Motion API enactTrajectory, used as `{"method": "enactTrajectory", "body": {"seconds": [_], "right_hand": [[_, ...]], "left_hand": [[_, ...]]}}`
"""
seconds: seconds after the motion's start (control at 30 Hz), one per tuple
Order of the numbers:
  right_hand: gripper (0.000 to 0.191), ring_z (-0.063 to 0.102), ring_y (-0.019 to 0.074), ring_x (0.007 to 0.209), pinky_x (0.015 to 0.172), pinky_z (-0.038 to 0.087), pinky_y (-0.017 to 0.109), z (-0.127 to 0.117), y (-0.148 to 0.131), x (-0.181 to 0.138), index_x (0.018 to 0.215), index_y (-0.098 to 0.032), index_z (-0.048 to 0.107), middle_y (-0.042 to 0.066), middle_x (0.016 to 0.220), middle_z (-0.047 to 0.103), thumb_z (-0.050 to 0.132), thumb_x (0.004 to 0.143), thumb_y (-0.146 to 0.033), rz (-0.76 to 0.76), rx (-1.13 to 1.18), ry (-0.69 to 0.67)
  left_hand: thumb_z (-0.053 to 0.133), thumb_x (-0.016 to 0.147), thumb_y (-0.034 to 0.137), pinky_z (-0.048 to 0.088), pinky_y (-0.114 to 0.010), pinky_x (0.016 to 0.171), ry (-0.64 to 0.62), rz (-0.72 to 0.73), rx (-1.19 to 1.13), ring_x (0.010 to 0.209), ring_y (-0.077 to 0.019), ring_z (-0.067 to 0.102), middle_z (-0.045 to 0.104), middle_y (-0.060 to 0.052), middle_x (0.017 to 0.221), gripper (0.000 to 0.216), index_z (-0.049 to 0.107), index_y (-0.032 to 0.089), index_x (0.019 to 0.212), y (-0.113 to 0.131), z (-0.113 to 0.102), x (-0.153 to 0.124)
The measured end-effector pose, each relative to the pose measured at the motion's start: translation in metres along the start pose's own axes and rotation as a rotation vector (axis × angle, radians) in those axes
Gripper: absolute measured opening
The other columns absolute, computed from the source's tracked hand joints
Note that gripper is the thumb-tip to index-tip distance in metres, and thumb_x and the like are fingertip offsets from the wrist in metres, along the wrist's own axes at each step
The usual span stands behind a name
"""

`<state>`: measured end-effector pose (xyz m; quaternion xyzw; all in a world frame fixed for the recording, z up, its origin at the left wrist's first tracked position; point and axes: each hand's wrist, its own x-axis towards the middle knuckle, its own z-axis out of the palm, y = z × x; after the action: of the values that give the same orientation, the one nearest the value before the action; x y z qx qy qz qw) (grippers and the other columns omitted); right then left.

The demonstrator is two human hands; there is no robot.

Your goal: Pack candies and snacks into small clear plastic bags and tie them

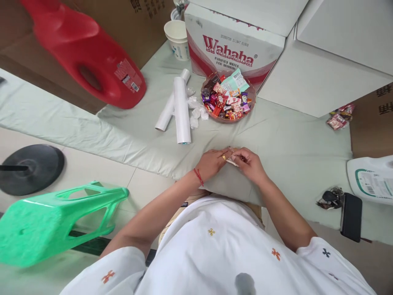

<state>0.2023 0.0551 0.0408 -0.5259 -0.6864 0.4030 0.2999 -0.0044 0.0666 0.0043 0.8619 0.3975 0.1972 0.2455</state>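
Pinching a small pale item [232,163], probably light, thin and best held by its ends, the right hand [248,164] meets the left hand [211,164], whose own hold I cannot tell, near the front edge of the table [294,143].

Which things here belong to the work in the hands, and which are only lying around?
In the work:
small pale item, between left hand and right hand
perhaps the bowl of sweets, untouched

Only lying around, it seems:
red jug
green stool
phone
keys
paper cups
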Motion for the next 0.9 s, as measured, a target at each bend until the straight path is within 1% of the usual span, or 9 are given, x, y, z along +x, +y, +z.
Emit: {"method": "enactTrajectory", "body": {"seconds": [0.13,0.23,0.3,0.4,0.5,0.6,0.67,0.77,0.9], "right_hand": [[0.043,0.063,0.0216,0.105,0.083,0.054,0.035,-0.016,-0.009,-0.004,0.123,-0.025,0.074,0.011,0.118,0.063,0.059,0.097,-0.057,-0.096,-0.024,0.028],[0.04,0.064,0.0195,0.096,0.081,0.053,0.034,-0.021,-0.012,-0.009,0.122,-0.026,0.074,0.008,0.11,0.066,0.059,0.099,-0.054,-0.069,0.015,0.038],[0.035,0.062,0.0167,0.083,0.074,0.051,0.031,-0.02,-0.011,-0.011,0.109,-0.024,0.077,0.005,0.093,0.065,0.057,0.1,-0.052,-0.023,0.088,0.034],[0.035,0.06,0.0154,0.076,0.068,0.05,0.029,-0.016,-0.008,-0.014,0.096,-0.022,0.077,0.002,0.084,0.063,0.063,0.095,-0.055,0.069,0.216,-0.008],[0.042,0.063,0.0167,0.08,0.07,0.053,0.03,-0.013,-0.006,-0.017,0.107,-0.023,0.074,0.003,0.09,0.069,0.063,0.093,-0.06,0.179,0.339,-0.015],[0.054,0.067,0.0201,0.1,0.079,0.057,0.032,-0.012,-0.005,-0.023,0.128,-0.025,0.066,0.007,0.114,0.071,0.067,0.089,-0.063,0.216,0.39,0.039],[0.055,0.068,0.0205,0.1,0.078,0.059,0.032,-0.012,-0.004,-0.029,0.126,-0.025,0.067,0.007,0.114,0.072,0.07,0.086,-0.063,0.259,0.417,-0.002],[0.046,0.065,0.0161,0.074,0.061,0.056,0.028,-0.012,-0.002,-0.036,0.107,-0.022,0.071,0.002,0.087,0.07,0.073,0.084,-0.062,0.335,0.45,-0.107],[0.042,0.058,0.0123,0.062,0.05,0.049,0.024,-0.014,-0.003,-0.041,0.094,-0.02,0.072,0.0,0.076,0.067,0.075,0.083,-0.061,0.363,0.477,-0.188]], "left_hand": [[0.044,0.106,0.044,0.048,-0.03,0.083,0.093,-0.102,-0.231,0.092,-0.0199,0.069,0.077,-0.008,0.103,0.038,0.073,0.02,0.114,0.013,-0.013,0.005],[0.051,0.102,0.049,0.046,-0.027,0.075,0.121,-0.177,-0.418,0.078,-0.0167,0.064,0.071,-0.004,0.084,0.037,0.073,0.019,0.096,0.031,-0.021,0.006],[0.056,0.098,0.052,0.046,-0.027,0.073,0.11,-0.232,-0.554,0.077,-0.0164,0.062,0.07,-0.004,0.084,0.038,0.072,0.018,0.094,0.042,-0.023,0.006],[0.061,0.093,0.057,0.047,-0.026,0.067,0.063,-0.371,-0.769,0.073,-0.0162,0.062,0.07,-0.003,0.081,0.042,0.071,0.017,0.091,0.051,-0.02,0.005],[0.064,0.088,0.06,0.047,-0.025,0.065,0.089,-0.491,-0.935,0.069,-0.015,0.06,0.066,0.0,0.072,0.044,0.068,0.017,0.08,0.053,-0.013,0.004],[0.07,0.082,0.065,0.049,-0.026,0.064,0.198,-0.629,-1.111,0.067,-0.014,0.059,0.064,0.001,0.071,0.048,0.065,0.017,0.078,0.054,-0.003,0.003],[0.072,0.078,0.067,0.05,-0.026,0.064,0.215,-0.696,-1.18,0.068,-0.0139,0.059,0.064,0.001,0.072,0.051,0.063,0.017,0.078,0.056,0.002,0.002],[0.069,0.082,0.067,0.049,-0.025,0.065,0.185,-0.706,-1.171,0.069,-0.0132,0.059,0.063,0.001,0.072,0.051,0.06,0.017,0.078,0.058,0.005,0.001],[0.073,0.082,0.059,0.05,-0.025,0.068,0.132,-0.612,-1.1,0.076,-0.0141,0.062,0.068,-0.001,0.084,0.048,0.066,0.017,0.103,0.057,0.002,0.001]]}}
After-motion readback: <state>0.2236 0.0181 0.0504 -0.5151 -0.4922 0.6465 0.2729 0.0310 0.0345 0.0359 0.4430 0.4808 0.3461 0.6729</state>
